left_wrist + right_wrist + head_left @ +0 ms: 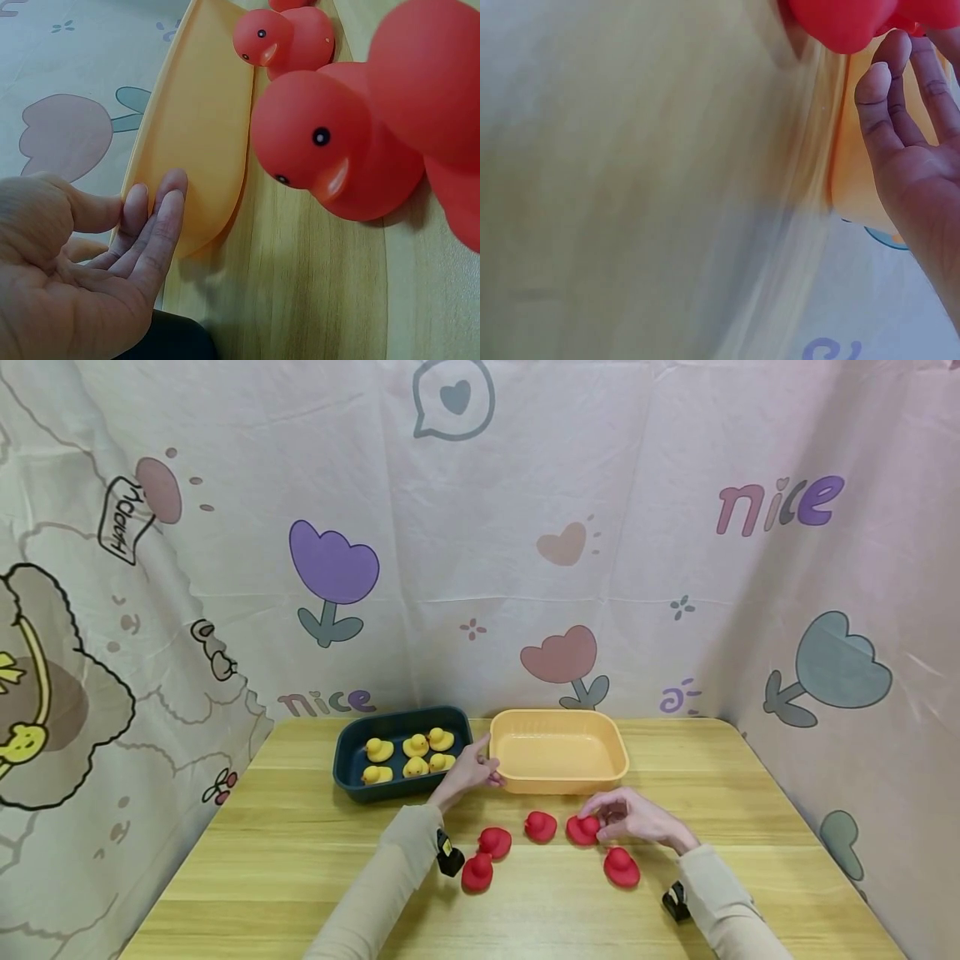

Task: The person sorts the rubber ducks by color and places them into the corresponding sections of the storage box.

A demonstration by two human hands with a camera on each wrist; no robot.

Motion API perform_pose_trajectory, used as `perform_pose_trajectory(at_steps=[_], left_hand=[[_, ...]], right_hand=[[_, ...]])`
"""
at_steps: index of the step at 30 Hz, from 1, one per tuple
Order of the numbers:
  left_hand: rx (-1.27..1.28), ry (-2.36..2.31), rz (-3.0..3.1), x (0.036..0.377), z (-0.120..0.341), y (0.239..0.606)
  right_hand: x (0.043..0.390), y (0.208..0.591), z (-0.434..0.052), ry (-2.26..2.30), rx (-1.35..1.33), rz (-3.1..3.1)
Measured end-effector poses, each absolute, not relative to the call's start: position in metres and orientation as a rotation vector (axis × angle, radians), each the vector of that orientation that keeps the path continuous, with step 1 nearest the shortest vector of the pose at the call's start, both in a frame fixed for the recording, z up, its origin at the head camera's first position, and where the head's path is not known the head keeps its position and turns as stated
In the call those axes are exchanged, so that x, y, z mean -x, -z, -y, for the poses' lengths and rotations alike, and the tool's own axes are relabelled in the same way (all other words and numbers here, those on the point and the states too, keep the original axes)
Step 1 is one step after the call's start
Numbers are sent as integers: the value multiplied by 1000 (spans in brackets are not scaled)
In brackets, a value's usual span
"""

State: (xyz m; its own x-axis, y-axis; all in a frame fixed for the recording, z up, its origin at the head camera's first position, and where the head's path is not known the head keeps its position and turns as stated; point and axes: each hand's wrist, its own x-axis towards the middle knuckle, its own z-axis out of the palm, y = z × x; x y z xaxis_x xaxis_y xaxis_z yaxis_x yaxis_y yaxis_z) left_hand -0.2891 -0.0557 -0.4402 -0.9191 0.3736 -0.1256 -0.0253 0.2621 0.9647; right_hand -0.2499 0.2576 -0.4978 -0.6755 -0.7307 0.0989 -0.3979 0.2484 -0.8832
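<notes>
My left hand (471, 768) is at the left end of an orange plastic basin (558, 786), its thumb and fingers pinching the rim in the left wrist view. My right hand (633, 816) grips a red rubber duck (582, 831) in front of the basin, thumb on one side and fingers on the other. Part of that grip is cut off at the top of the right wrist view. Several more red ducks lie on the table: one (540, 827) beside the gripped duck, one (622, 867) below my right hand, and a touching pair (477, 872) nearer my left forearm.
A dark blue basin (352, 789) stands left of the orange one, with several yellow rubber ducks (416, 746) inside. Both basins sit near the back edge of the wooden table (262, 877). Behind hangs a printed curtain (450, 527).
</notes>
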Motion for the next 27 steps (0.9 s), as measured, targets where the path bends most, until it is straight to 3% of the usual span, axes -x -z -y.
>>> perform_pose_trajectory(at_steps=[9,27], left_hand=[[-284,-1713,-2218,309,55,467],[-296,-1742,-2200,308,54,469]], right_hand=[[248,488,-254,1414,1103,-2184],[273,446,-237,1429,1135,-2197]])
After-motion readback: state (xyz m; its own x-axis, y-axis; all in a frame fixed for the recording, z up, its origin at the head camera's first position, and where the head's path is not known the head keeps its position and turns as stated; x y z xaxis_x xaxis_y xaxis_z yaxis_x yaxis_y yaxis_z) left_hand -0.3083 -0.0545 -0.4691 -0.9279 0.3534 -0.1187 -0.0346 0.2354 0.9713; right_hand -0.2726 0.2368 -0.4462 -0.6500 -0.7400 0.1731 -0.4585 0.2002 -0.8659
